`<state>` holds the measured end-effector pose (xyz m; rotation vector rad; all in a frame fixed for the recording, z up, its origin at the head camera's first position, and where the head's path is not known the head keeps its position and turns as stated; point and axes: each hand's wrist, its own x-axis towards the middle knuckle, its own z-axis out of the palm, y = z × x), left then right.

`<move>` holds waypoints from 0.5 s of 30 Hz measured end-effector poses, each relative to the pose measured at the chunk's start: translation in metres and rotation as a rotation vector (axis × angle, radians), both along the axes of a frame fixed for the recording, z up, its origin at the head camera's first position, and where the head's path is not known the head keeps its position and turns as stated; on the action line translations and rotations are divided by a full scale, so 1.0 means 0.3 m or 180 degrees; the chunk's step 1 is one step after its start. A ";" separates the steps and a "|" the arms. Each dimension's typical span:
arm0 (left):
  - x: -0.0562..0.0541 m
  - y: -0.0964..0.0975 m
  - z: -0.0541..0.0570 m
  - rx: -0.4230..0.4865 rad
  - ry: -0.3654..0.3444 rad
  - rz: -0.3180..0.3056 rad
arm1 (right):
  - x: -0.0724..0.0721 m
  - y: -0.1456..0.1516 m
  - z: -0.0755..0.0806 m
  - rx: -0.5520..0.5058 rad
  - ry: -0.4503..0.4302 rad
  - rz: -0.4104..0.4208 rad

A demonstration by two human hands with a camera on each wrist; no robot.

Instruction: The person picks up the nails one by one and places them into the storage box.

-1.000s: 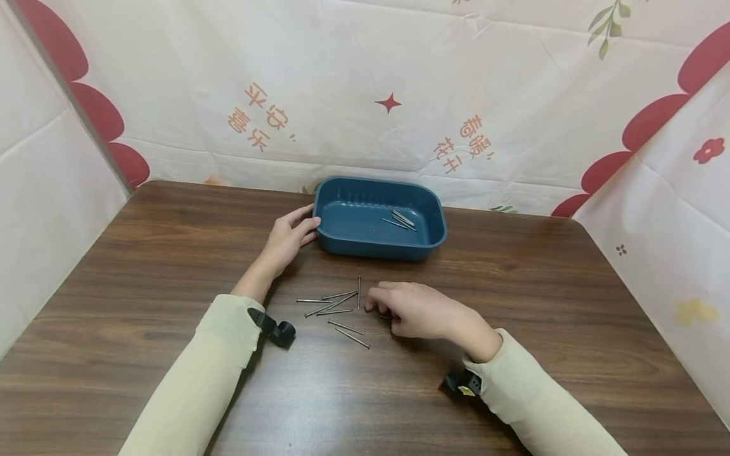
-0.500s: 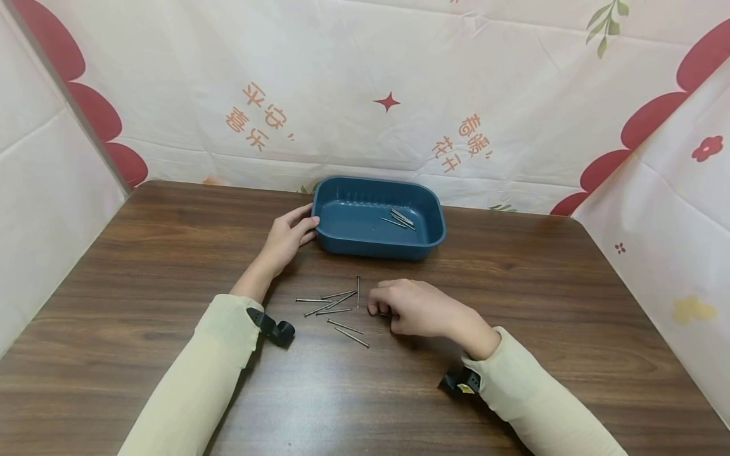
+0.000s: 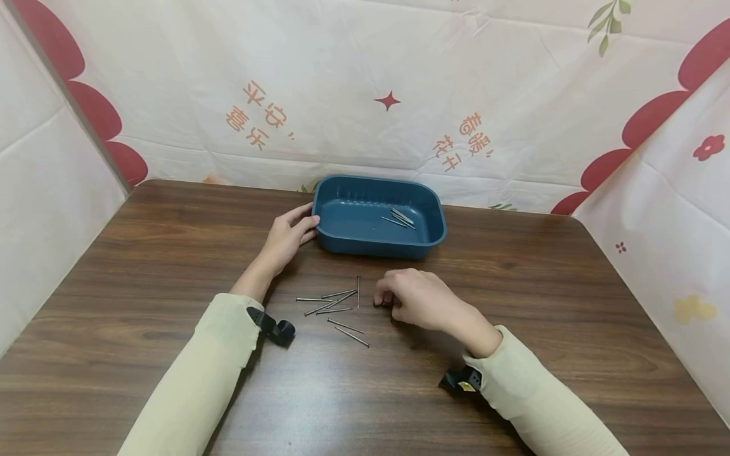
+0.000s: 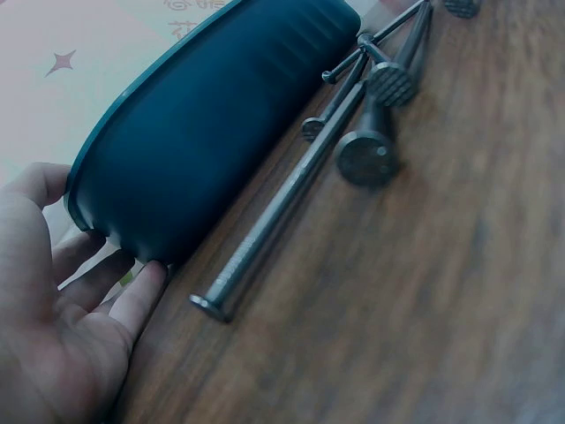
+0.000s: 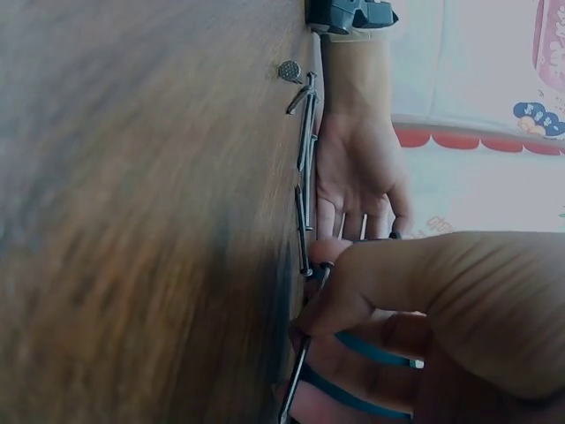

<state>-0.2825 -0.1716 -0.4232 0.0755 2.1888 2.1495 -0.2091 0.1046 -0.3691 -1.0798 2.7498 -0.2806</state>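
Observation:
My left hand [image 3: 287,239] holds the left end of a blue plastic bin [image 3: 373,247], thumb over the rim and the other fingers against the outer wall, as the left wrist view also shows. Several steel nails [image 3: 402,219] lie inside the bin toward its right. In the right wrist view, a nail [image 5: 302,364] is pinched between the thumb and fingers of my right hand [image 3: 424,300]. That hand is low over the table, right of a loose group of nails [image 3: 336,303]; from the head, its knuckles mostly hide the pinched nail.
The brown wooden table [image 3: 171,266] carries everything. A white printed cloth [image 3: 342,76] hangs right behind the bin along the back edge, with more cloth at both sides. Each wrist wears a black camera, the left one [image 3: 279,330] near the loose nails.
My right hand has shifted slightly away from the loose nails, to the right and toward the bin, with the pinched nail. My left hand and the bin have stayed in place.

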 end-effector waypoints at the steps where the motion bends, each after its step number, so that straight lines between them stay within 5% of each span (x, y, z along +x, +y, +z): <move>1: 0.000 0.000 0.000 0.0004 0.0000 0.0000 | 0.000 0.000 0.002 -0.0008 0.0011 -0.0044; 15: -0.006 -0.001 -0.003 0.0037 -0.0020 0.0004 | -0.025 0.012 0.006 -0.0188 -0.0057 -0.0337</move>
